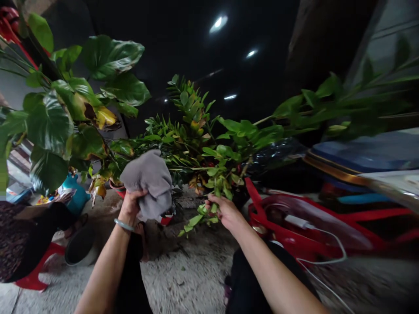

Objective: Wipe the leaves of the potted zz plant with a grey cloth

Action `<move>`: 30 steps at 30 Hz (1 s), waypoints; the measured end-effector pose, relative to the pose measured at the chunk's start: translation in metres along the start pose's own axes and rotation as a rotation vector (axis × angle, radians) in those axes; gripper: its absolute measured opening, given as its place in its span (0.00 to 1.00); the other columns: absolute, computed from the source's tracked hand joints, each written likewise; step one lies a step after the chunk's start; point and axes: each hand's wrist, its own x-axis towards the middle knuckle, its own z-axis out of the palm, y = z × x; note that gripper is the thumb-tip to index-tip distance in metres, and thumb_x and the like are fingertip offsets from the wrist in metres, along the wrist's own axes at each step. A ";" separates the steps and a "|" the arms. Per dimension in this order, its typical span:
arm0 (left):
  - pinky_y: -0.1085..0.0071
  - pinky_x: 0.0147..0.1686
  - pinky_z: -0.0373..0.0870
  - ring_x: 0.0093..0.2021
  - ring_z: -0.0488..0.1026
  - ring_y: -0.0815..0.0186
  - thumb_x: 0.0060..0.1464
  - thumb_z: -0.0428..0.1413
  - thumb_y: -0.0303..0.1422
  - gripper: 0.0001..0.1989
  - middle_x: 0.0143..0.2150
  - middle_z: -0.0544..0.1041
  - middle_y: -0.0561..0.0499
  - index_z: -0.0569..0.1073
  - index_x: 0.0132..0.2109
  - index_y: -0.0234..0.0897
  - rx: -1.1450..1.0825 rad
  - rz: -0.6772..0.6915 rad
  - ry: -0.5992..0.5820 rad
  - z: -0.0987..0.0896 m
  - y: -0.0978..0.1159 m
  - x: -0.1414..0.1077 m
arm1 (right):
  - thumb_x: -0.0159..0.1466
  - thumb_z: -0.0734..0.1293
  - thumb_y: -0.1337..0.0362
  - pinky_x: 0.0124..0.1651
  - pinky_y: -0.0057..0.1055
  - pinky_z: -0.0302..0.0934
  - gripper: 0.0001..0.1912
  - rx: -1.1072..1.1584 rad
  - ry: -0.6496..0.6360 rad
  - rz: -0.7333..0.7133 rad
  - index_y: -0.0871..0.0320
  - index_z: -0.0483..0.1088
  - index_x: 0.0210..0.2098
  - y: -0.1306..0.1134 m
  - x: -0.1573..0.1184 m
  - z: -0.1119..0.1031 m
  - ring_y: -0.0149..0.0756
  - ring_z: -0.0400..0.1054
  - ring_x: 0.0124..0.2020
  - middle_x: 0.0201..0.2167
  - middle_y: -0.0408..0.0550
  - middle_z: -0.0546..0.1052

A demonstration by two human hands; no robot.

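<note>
A grey cloth (149, 181) is bunched in my left hand (132, 205), whose fingers close round its lower edge; a pale bangle sits on that wrist. My right hand (224, 210) pinches a leafy green plant stem (196, 220) that hangs down below the fingers. Behind both hands stands a bushy potted plant (186, 139) with green and some yellowed leaves. The cloth is held to the left of the stem, apart from it.
A large-leaved plant (49, 113) rises at left, near a blue figure-shaped object (73, 194). A person on a red stool (36, 270) sits by a grey bucket (81, 248). At right lie a red bag (294, 231) with a white cable and a stool-like blue surface (356, 152).
</note>
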 end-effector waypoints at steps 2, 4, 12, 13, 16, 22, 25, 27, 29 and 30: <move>0.60 0.48 0.73 0.42 0.79 0.54 0.25 0.70 0.27 0.28 0.35 0.82 0.49 0.77 0.40 0.37 0.042 0.027 0.026 0.006 0.000 0.014 | 0.57 0.72 0.69 0.13 0.20 0.58 0.05 -0.011 0.031 -0.015 0.57 0.71 0.28 0.001 0.001 0.001 0.29 0.69 0.14 0.17 0.40 0.76; 0.60 0.44 0.74 0.36 0.78 0.57 0.24 0.70 0.28 0.25 0.33 0.82 0.49 0.78 0.38 0.36 0.141 -0.073 -0.008 0.003 -0.018 0.013 | 0.57 0.72 0.71 0.13 0.19 0.58 0.05 -0.012 0.057 -0.013 0.58 0.71 0.29 0.001 0.002 0.003 0.29 0.69 0.14 0.16 0.40 0.76; 0.62 0.39 0.74 0.33 0.77 0.58 0.22 0.68 0.21 0.26 0.33 0.82 0.49 0.79 0.37 0.36 0.099 -0.200 -0.101 0.001 -0.034 -0.014 | 0.57 0.71 0.69 0.13 0.22 0.59 0.04 -0.011 0.022 0.024 0.56 0.71 0.29 0.004 0.004 -0.001 0.30 0.69 0.14 0.17 0.39 0.76; 0.62 0.41 0.74 0.35 0.78 0.58 0.22 0.69 0.22 0.27 0.34 0.83 0.48 0.79 0.38 0.36 0.054 -0.136 -0.103 0.008 -0.022 -0.005 | 0.57 0.71 0.68 0.13 0.22 0.60 0.05 -0.016 0.015 0.023 0.56 0.71 0.29 0.005 0.005 -0.002 0.30 0.69 0.14 0.17 0.39 0.76; 0.62 0.44 0.74 0.37 0.78 0.57 0.24 0.70 0.26 0.26 0.34 0.83 0.48 0.79 0.39 0.36 -0.010 -0.004 -0.046 0.023 -0.002 0.024 | 0.55 0.73 0.68 0.15 0.23 0.62 0.06 -0.031 0.027 0.012 0.57 0.72 0.29 0.006 0.008 -0.003 0.31 0.70 0.15 0.18 0.41 0.77; 0.59 0.38 0.73 0.31 0.77 0.56 0.22 0.68 0.23 0.20 0.28 0.81 0.47 0.79 0.32 0.34 0.262 -0.302 -0.013 0.000 -0.053 0.005 | 0.54 0.73 0.71 0.14 0.21 0.60 0.06 -0.043 0.036 0.018 0.58 0.72 0.28 0.005 0.008 -0.004 0.31 0.71 0.15 0.18 0.42 0.77; 0.59 0.38 0.73 0.34 0.78 0.53 0.24 0.67 0.22 0.19 0.31 0.82 0.46 0.79 0.32 0.35 0.205 -0.342 -0.089 0.003 -0.050 -0.012 | 0.54 0.72 0.71 0.15 0.21 0.61 0.06 -0.023 0.018 0.030 0.57 0.72 0.27 0.004 0.005 -0.004 0.30 0.70 0.15 0.17 0.41 0.76; 0.59 0.41 0.74 0.37 0.78 0.52 0.22 0.68 0.22 0.22 0.34 0.83 0.46 0.80 0.34 0.35 0.143 -0.254 -0.134 0.018 -0.028 -0.008 | 0.54 0.72 0.70 0.15 0.23 0.62 0.06 -0.007 0.005 0.040 0.57 0.71 0.26 0.004 0.004 -0.003 0.31 0.69 0.15 0.17 0.40 0.75; 0.60 0.43 0.74 0.40 0.78 0.52 0.20 0.69 0.23 0.24 0.36 0.84 0.45 0.81 0.34 0.35 0.106 -0.132 -0.154 0.034 -0.006 0.005 | 0.54 0.72 0.69 0.13 0.23 0.62 0.05 -0.015 0.016 0.048 0.56 0.71 0.26 0.004 0.003 -0.002 0.31 0.69 0.14 0.17 0.40 0.75; 0.60 0.44 0.74 0.41 0.78 0.52 0.20 0.70 0.23 0.24 0.37 0.84 0.45 0.81 0.34 0.35 0.093 -0.076 -0.143 0.040 0.001 0.013 | 0.53 0.72 0.69 0.13 0.23 0.62 0.05 -0.023 0.032 0.049 0.56 0.71 0.26 0.005 0.003 -0.001 0.31 0.69 0.14 0.17 0.41 0.76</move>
